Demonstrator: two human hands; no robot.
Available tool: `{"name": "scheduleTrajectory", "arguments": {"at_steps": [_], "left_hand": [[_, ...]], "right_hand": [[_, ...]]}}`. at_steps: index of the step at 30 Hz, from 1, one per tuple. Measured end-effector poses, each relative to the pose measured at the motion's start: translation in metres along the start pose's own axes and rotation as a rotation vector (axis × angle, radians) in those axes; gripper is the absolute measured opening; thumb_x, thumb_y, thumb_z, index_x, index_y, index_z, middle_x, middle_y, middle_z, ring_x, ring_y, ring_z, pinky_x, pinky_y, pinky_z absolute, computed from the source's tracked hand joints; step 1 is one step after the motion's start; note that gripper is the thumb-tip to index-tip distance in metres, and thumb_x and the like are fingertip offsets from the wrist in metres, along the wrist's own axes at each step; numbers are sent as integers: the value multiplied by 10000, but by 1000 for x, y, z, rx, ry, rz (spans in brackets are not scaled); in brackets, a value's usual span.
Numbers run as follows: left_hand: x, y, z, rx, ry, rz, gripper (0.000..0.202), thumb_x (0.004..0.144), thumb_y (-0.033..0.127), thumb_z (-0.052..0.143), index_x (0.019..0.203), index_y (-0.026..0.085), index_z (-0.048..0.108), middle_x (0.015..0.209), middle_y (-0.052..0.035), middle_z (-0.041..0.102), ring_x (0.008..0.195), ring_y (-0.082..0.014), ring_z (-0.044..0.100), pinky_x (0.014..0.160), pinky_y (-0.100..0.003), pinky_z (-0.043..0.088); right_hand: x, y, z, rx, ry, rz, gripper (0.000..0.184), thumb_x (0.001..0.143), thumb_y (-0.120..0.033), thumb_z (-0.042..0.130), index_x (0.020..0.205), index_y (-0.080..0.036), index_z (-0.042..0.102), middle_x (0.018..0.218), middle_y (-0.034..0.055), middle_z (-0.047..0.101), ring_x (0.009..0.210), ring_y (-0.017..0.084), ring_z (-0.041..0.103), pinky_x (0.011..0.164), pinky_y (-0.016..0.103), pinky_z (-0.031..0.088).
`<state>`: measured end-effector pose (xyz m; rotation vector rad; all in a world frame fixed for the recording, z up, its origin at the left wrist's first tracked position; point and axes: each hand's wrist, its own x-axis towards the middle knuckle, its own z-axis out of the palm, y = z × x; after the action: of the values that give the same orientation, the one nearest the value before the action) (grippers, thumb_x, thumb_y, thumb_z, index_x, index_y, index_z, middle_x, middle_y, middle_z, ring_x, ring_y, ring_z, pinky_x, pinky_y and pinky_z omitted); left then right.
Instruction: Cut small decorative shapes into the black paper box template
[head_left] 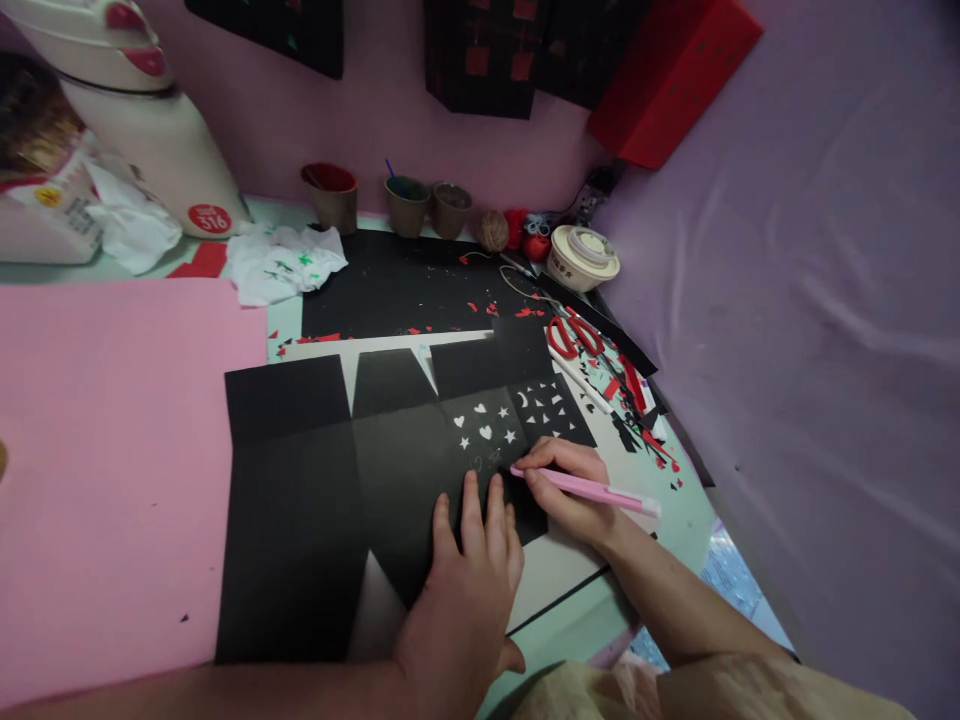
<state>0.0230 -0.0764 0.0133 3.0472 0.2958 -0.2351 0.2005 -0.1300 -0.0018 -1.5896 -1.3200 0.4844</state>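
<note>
A large sheet of black card (300, 500), creased into panels with notched edges, lies on a white board. Heart, star, moon and small triangle shapes show white in its right-hand panels. Faint pale outlines are drawn just below the hearts and stars. My left hand (469, 560) rests on the card with fingers spread, nothing in it. In my right hand (574, 485) is a pink pen (592, 488), its tip at the card close to the outlines; whether it is a knife or a writing pen, I cannot tell.
Pink foam sheet (112, 480) covers the left. Red-handled scissors (574, 335) lie among paper scraps at right. Behind stand several paint cups (407, 205), twine (493, 231), a lidded bowl (583, 258), crumpled tissue (281, 262) and a white bottle (150, 130). A red box (671, 80) hangs above.
</note>
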Motion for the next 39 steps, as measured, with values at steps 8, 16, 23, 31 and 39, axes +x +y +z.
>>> {"name": "scheduleTrajectory", "arguments": {"at_steps": [8,16,23,31,39], "left_hand": [[-1,-1,2,1,32,-4,1031,603,792,654,1392,143,511,1504,-228,349,1368,-478,331,1029,-637,382],[-4,0,7,19,86,-9,1031,594,814,638,1374,148,536,1505,-220,365,1371,-476,326,1041,-623,365],[-3,0,7,25,84,-16,1040,604,817,628,1383,137,523,1497,-230,374,1374,-469,325,1048,-615,362],[-3,0,6,11,60,-17,1034,609,829,608,1392,160,515,1503,-217,372,1378,-462,326,1052,-614,356],[-3,0,6,30,72,-10,1035,615,823,611,1384,137,522,1495,-232,375,1378,-466,322,1041,-614,370]], "right_hand": [[2,0,1,-42,-13,6,109,848,-165,610,878,-202,708,785,44,724,674,152,660,621,278,511],[3,0,1,-48,-31,7,116,845,-160,621,889,-205,719,791,38,733,679,147,667,629,269,521],[4,-2,0,-62,-47,29,109,850,-178,622,890,-205,720,799,42,737,685,152,673,643,272,530],[4,-3,0,-72,-51,70,110,850,-187,617,877,-207,722,797,36,741,676,146,672,628,261,517],[2,-1,1,-97,-33,129,95,841,-202,614,813,-200,705,762,30,740,643,141,664,599,250,492]]}}
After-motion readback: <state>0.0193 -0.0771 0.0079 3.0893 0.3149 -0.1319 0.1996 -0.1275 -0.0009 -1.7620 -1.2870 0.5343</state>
